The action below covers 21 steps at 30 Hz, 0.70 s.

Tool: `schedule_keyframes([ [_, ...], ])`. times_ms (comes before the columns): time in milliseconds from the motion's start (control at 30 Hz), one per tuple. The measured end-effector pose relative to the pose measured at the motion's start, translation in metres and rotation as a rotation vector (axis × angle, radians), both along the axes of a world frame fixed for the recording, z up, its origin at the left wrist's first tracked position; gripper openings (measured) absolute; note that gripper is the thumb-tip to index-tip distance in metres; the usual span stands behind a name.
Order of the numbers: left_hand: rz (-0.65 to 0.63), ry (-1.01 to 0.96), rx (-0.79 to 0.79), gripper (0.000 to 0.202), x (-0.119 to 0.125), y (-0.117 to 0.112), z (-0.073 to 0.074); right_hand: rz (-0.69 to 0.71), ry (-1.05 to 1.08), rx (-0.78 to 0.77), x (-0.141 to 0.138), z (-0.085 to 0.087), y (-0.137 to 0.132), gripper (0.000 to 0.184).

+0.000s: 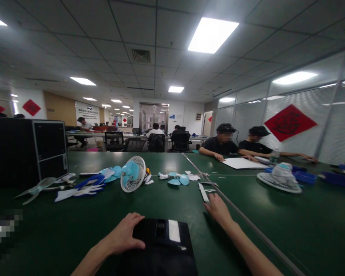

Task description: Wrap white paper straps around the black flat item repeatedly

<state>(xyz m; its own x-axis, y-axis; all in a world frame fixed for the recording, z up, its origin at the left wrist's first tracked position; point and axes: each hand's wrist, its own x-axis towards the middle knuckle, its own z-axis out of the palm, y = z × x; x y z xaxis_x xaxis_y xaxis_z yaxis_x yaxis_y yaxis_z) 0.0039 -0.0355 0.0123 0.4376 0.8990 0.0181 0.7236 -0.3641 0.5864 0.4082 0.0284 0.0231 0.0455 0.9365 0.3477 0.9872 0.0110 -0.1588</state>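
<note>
A black plastic case (161, 257) with a white label on top lies on the green table right before me. My left hand (130, 232) grips its left edge, thumb on top and fingers round the far corner. My right hand (217, 209) is to the right of the case, its fingers closed at the near end of a flat white strip (203, 192). The far end of the strip rests by the metal rail. The fingertips of this hand are partly hidden.
A fan head (133, 174), loose blue fan blades (178, 179) and white-blue gloves (80, 191) lie beyond. A computer tower (50, 149) stands left. A metal rail (247, 220) crosses the green table (83, 234). A white fan grille (278, 184) lies right; two people sit behind a white board (243, 163).
</note>
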Motion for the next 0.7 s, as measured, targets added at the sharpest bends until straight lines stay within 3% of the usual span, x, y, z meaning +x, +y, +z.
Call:
schedule_keyframes([
  [100, 0.027, -0.004, -0.013, 0.093, -0.002, 0.0, -0.001, -0.075, -0.03, -0.037, 0.018, -0.01, 0.005, 0.024],
  [300, 0.098, 0.002, -0.006, 0.092, -0.007, 0.004, -0.002, -0.114, -0.059, -0.053, 0.019, -0.02, 0.013, 0.02],
  [533, 0.13, -0.002, -0.038, 0.094, -0.009, 0.005, -0.001, -0.171, -0.032, -0.048, 0.02, -0.017, 0.016, 0.021],
  [700, 0.148, 0.006, 0.005, 0.091, -0.009, 0.01, -0.007, -0.251, 0.043, 0.0, 0.04, -0.003, 0.012, 0.021],
])
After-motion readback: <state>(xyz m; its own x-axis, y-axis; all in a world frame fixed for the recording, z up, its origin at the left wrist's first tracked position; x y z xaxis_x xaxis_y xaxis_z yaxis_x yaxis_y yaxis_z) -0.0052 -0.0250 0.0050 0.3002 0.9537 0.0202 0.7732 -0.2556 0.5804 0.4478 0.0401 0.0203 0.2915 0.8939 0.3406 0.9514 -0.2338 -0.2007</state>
